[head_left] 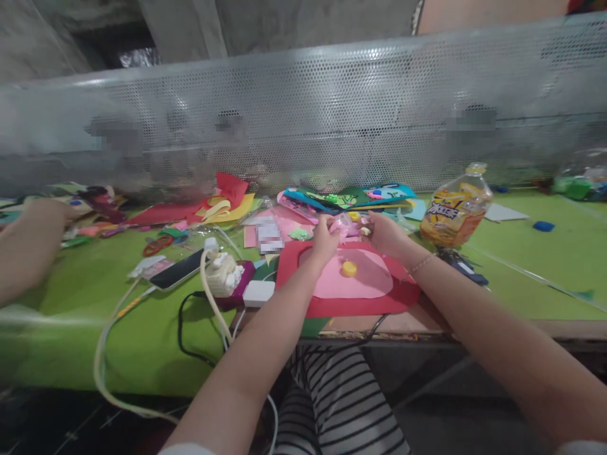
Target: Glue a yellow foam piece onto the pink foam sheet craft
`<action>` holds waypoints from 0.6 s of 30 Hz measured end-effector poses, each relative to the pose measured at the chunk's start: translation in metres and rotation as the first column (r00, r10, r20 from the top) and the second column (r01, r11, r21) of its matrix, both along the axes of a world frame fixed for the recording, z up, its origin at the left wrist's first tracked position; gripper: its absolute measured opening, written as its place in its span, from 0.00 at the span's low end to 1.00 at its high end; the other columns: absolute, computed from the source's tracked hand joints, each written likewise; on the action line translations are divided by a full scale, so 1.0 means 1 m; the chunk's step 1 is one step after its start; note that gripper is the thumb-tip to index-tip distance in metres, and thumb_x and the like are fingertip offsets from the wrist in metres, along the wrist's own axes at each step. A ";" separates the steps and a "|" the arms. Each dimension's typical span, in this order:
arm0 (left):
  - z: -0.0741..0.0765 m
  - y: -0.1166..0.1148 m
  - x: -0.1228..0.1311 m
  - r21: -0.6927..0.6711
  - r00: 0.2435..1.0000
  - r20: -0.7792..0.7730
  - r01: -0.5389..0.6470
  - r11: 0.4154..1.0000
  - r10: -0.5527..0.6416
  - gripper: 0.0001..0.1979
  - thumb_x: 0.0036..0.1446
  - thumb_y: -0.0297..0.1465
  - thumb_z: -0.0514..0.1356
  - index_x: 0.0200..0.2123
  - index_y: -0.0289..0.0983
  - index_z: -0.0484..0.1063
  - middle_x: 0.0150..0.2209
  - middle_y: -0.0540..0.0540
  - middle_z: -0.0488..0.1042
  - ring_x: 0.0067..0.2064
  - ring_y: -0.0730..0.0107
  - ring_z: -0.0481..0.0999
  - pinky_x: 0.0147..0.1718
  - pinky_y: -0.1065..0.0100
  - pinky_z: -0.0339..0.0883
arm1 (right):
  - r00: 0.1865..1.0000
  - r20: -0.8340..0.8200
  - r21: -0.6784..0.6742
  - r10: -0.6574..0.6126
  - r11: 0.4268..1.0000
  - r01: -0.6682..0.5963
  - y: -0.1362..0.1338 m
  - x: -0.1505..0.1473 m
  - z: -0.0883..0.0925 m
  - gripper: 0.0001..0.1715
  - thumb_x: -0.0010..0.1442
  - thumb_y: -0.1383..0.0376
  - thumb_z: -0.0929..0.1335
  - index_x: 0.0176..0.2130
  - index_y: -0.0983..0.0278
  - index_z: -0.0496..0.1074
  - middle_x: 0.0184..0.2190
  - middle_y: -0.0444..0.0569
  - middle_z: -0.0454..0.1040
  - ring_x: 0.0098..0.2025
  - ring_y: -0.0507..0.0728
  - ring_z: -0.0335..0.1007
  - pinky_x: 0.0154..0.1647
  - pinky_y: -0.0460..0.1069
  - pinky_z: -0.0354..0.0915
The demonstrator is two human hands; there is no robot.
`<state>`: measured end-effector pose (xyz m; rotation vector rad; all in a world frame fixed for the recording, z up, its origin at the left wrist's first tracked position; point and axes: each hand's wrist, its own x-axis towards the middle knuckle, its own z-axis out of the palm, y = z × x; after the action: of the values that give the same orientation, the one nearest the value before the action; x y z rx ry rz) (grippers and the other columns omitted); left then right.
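Observation:
Both my arms reach over a red sheet (408, 292) with a rounded pink sheet (327, 284) lying on it. A small round yellow piece (349, 269) sits on the pink sheet. Just beyond its far edge, my left hand (325, 239) is closed on a crumpled pink piece (342, 229) that looks wrapped in see-through plastic. Close by on the right, my right hand (383, 232) has its fingers bent and pinched beside the same bundle; what lies in them is too small to make out. A yellow lump (353, 216) shows between the hands.
A decorated blue craft piece (393, 193) lies behind my hands. To the right stands a bottle of orange liquid (455, 208). Leftward are a power strip with cables (225, 278), a phone (177, 270) and red scissors (158, 245). Another person's arm (31, 243) reaches in at far left.

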<state>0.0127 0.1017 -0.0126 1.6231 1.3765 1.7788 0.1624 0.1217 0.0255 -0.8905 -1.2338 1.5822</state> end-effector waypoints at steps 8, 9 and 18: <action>0.005 -0.002 -0.006 -0.116 0.990 0.090 -0.100 0.988 0.111 0.12 0.44 0.18 0.55 0.30 0.38 0.58 0.31 0.50 0.67 0.36 0.73 0.69 0.40 0.70 0.61 | 0.997 -0.055 0.126 0.058 0.991 -0.050 -0.005 0.002 -0.003 0.09 0.48 0.78 0.67 0.29 0.65 0.70 0.30 0.45 0.73 0.34 0.47 0.69 0.41 0.41 0.67; 0.005 -0.003 -0.006 -0.119 0.989 0.100 -0.099 0.988 0.111 0.12 0.44 0.18 0.55 0.30 0.38 0.58 0.31 0.50 0.67 0.35 0.73 0.69 0.40 0.70 0.61 | 0.999 -0.042 0.144 0.035 0.989 -0.028 -0.004 0.002 -0.005 0.06 0.50 0.75 0.68 0.29 0.65 0.71 0.30 0.46 0.73 0.34 0.47 0.69 0.41 0.41 0.67; -0.001 0.003 -0.005 -0.121 0.981 0.188 -0.031 0.992 0.054 0.12 0.45 0.20 0.56 0.32 0.38 0.60 0.34 0.49 0.67 0.36 0.73 0.69 0.39 0.70 0.62 | 0.969 0.237 0.297 -0.069 0.955 -0.005 -0.005 0.004 -0.004 0.19 0.47 0.55 0.71 0.20 0.64 0.63 0.13 0.38 0.59 0.15 0.44 0.51 0.16 0.42 0.52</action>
<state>0.0078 0.1045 -0.0138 1.3343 1.4075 1.7890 0.1661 0.1167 0.0219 -0.9238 -1.5750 1.2431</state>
